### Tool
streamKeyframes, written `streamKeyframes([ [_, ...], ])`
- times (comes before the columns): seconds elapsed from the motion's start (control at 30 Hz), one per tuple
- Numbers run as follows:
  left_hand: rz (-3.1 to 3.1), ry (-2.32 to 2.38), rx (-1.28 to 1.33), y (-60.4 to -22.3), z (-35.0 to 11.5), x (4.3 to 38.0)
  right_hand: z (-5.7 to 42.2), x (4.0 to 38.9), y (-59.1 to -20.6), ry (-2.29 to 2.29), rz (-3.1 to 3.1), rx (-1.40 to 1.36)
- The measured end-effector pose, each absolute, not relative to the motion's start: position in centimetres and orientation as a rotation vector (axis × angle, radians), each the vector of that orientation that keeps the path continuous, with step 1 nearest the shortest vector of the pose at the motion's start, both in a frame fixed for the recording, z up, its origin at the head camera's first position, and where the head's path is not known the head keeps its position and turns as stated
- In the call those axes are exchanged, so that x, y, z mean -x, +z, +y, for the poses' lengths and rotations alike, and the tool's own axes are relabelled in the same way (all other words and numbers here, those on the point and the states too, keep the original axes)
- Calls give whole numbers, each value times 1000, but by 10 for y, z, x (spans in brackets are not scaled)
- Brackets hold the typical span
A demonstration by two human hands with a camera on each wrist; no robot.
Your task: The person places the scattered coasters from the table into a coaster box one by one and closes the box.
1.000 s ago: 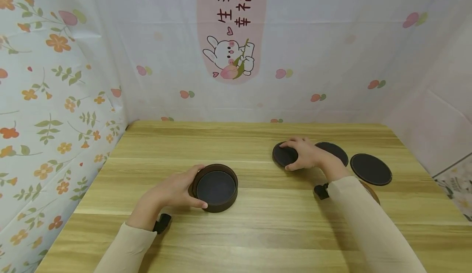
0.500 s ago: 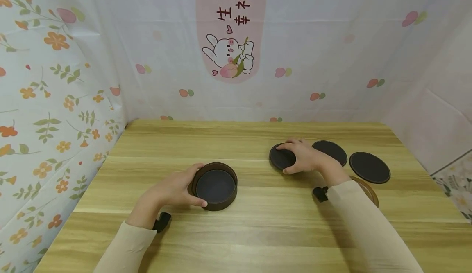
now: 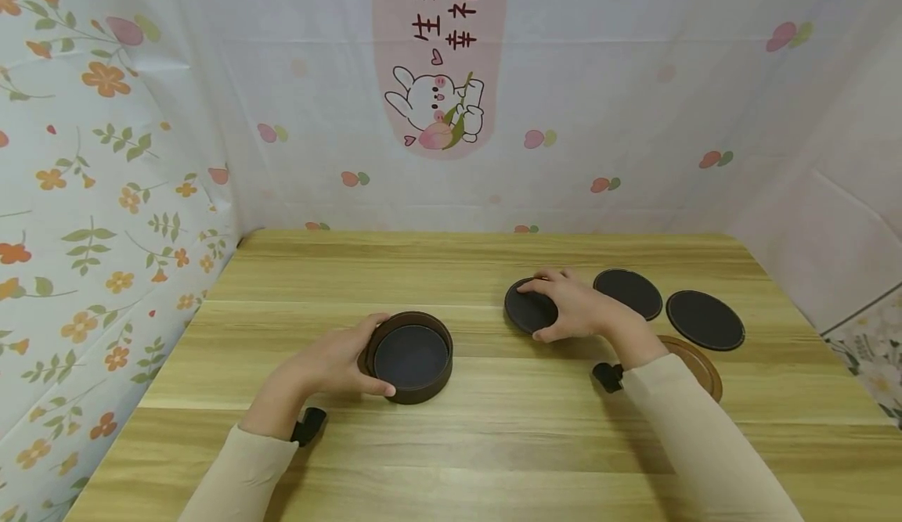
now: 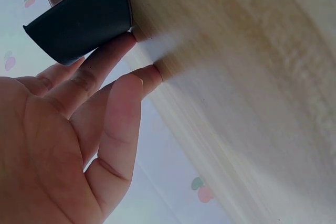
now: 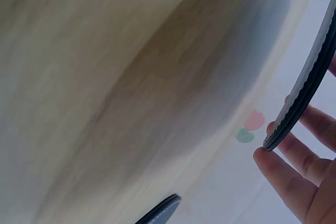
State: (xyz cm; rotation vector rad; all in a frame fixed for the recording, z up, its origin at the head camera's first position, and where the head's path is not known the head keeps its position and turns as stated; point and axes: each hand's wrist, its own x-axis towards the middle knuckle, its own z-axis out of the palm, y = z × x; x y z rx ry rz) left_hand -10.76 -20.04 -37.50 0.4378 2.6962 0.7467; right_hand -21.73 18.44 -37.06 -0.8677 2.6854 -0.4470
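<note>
A dark brown round coaster holder [image 3: 445,369] stands on the table with a black disc lying at its bottom. My left hand [image 3: 338,361] grips its left side, thumb at the front and fingers behind. In the left wrist view, fingertips touch the table beside the holder's dark outer wall [image 4: 84,19]. To the right and farther back, my right hand [image 3: 574,307] holds a round black coaster [image 3: 527,309] by its edge, thumb near and fingers far. The right wrist view shows this coaster's stitched rim [image 5: 302,98] at the fingertips, held off the table.
Two more black coasters, one [image 3: 627,293] behind my right wrist and another [image 3: 705,319] farther right, lie flat. A brown round piece [image 3: 698,365] is partly covered by my right sleeve. Patterned cloth [image 3: 310,131] hangs behind the wood-grain table [image 3: 479,444].
My right hand has moved left and slightly nearer with the coaster, uncovering more of the brown round piece. My left hand and the coaster holder have stayed in place.
</note>
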Motion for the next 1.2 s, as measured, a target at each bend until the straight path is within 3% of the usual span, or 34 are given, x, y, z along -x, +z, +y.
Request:
streamKeyframes([
  [1.2, 2658, 804, -441, -379, -204, 109, 118, 191, -359, -526, 2631, 1104],
])
